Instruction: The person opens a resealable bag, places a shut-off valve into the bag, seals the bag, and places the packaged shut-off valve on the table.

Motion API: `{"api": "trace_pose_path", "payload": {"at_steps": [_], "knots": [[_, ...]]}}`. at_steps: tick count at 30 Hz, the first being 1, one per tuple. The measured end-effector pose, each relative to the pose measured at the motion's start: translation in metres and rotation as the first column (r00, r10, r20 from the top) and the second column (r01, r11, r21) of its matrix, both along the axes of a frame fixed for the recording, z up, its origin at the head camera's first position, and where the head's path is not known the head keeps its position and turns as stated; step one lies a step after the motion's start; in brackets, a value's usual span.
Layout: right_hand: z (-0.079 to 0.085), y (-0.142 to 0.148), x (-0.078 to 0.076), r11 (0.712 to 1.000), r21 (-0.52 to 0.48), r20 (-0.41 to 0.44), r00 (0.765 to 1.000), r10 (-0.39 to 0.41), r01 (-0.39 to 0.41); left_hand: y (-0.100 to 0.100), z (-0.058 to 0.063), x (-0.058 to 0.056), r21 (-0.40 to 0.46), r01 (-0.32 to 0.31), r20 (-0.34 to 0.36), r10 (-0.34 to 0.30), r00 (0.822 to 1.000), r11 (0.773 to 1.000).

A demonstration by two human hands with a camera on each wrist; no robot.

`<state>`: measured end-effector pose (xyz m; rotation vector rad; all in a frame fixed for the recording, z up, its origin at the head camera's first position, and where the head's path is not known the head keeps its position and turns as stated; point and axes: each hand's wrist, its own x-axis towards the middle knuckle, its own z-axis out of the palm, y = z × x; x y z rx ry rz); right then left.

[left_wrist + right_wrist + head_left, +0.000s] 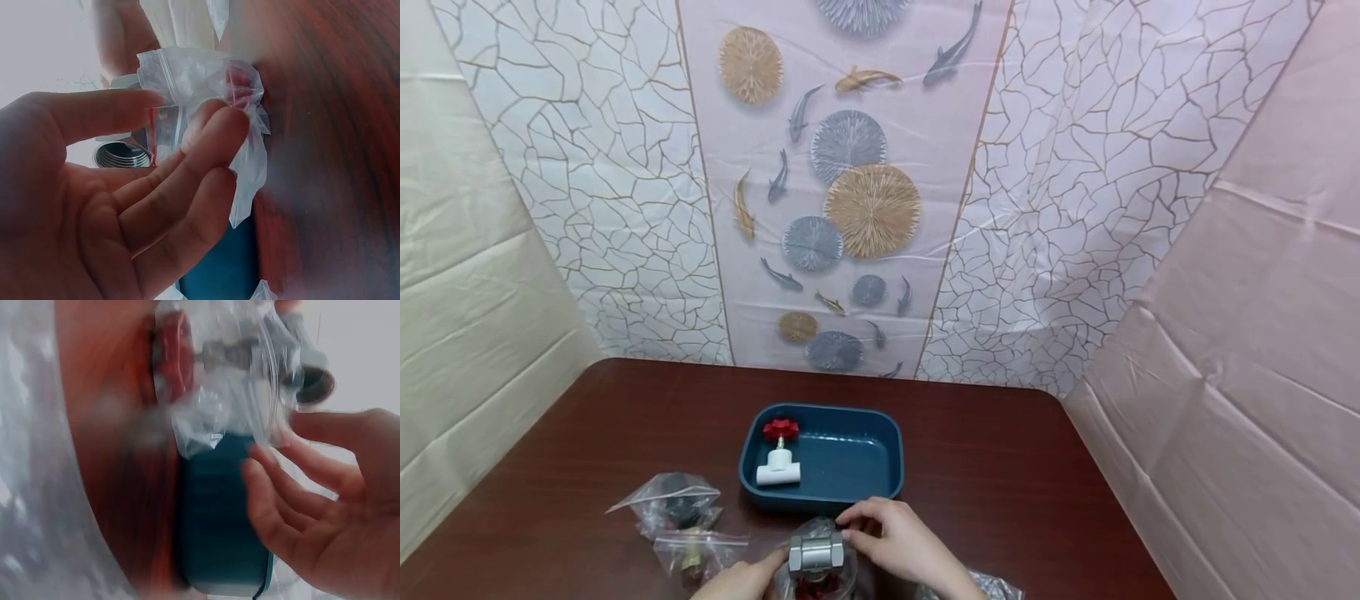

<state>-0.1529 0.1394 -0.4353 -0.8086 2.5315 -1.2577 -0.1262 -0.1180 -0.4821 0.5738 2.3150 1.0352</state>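
Note:
A metal valve (817, 553) with a threaded open end and a red handwheel (177, 356) stands partly out of a clear zip bag (200, 78), handwheel down inside the plastic. My left hand (743, 578) pinches the bag on its left side, with the thumb and fingers around the plastic near the zip edge. On the other side, my right hand (904, 540) has curled fingertips at the bag's mouth, holding its edge. The valve's threaded opening (122, 154) shows beside the left fingers in the left wrist view.
Just beyond the hands is a blue tray (850, 471) with a white tee valve (779, 468) with a red knob in it. Left of the hands lie a bag with a dark part (679, 500) and a bag with a brass-coloured part (692, 554). More clear plastic (996, 586) lies by the right forearm.

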Motion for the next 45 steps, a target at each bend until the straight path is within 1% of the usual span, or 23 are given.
{"api": "trace_pose_path", "payload": {"at_steps": [3, 5, 8, 10, 15, 20, 21, 23, 29, 32, 34, 37, 39, 43, 45], "knots": [[-0.001, 0.0, -0.004, 0.997, 0.061, 0.055, 0.998, 0.033, -0.037, 0.001, 0.009, 0.003, 0.034, 0.014, 0.006, -0.014, 1.0, 0.999], [-0.001, -0.001, -0.005, 0.994, 0.098, 0.039, 0.998, 0.051, -0.055, 0.001, 0.015, 0.006, 0.061, 0.022, -0.008, -0.022, 1.0, 0.998], [-0.001, -0.003, -0.006, 0.99, 0.128, -0.017, 0.998, 0.058, -0.056, 0.002, 0.021, 0.008, 0.067, 0.017, -0.035, -0.015, 0.999, 0.998], [0.0, -0.004, -0.004, 0.991, 0.128, -0.041, 0.998, 0.043, -0.038, 0.003, 0.024, 0.009, 0.075, -0.003, -0.048, 0.006, 0.999, 0.997], [0.006, -0.006, 0.002, 0.995, 0.097, -0.049, 0.999, -0.015, 0.019, 0.005, 0.027, 0.011, 0.066, -0.032, -0.081, 0.038, 0.996, 0.997], [0.012, -0.012, 0.009, 0.996, 0.081, -0.076, 0.996, -0.04, 0.046, 0.004, 0.032, 0.013, 0.084, -0.078, -0.098, 0.086, 0.992, 0.993], [0.013, -0.013, 0.01, 0.995, 0.082, -0.072, 0.996, -0.047, 0.053, 0.003, 0.034, 0.013, 0.091, -0.086, -0.105, 0.096, 0.99, 0.992], [0.015, -0.014, 0.012, 0.994, 0.091, -0.094, 0.994, -0.054, 0.063, 0.002, 0.037, 0.014, 0.1, -0.098, -0.122, 0.11, 0.986, 0.99], [0.023, -0.016, 0.017, 0.992, 0.102, -0.169, 0.984, -0.056, 0.074, 0.002, 0.045, 0.015, 0.121, -0.112, -0.218, 0.136, 0.966, 0.986], [0.027, -0.016, 0.018, 0.992, 0.102, -0.19, 0.98, -0.057, 0.078, 0.002, 0.05, 0.016, 0.128, -0.132, -0.234, 0.159, 0.959, 0.983], [0.029, -0.017, 0.018, 0.993, 0.092, -0.172, 0.983, -0.056, 0.073, 0.002, 0.053, 0.016, 0.13, -0.142, -0.232, 0.169, 0.958, 0.981], [0.032, -0.017, 0.02, 0.994, 0.08, -0.174, 0.983, -0.054, 0.069, 0.001, 0.057, 0.015, 0.134, -0.146, -0.218, 0.173, 0.961, 0.98], [0.034, -0.017, 0.021, 0.995, 0.068, -0.186, 0.981, -0.057, 0.07, 0.0, 0.06, 0.015, 0.143, -0.14, -0.217, 0.169, 0.961, 0.98], [0.038, -0.016, 0.023, 0.996, 0.037, -0.199, 0.977, -0.074, 0.083, 0.0, 0.065, 0.013, 0.161, -0.135, -0.19, 0.165, 0.968, 0.978], [0.04, -0.016, 0.024, 0.996, 0.02, -0.218, 0.972, -0.086, 0.092, 0.0, 0.068, 0.013, 0.169, -0.13, -0.191, 0.162, 0.968, 0.977]]}}
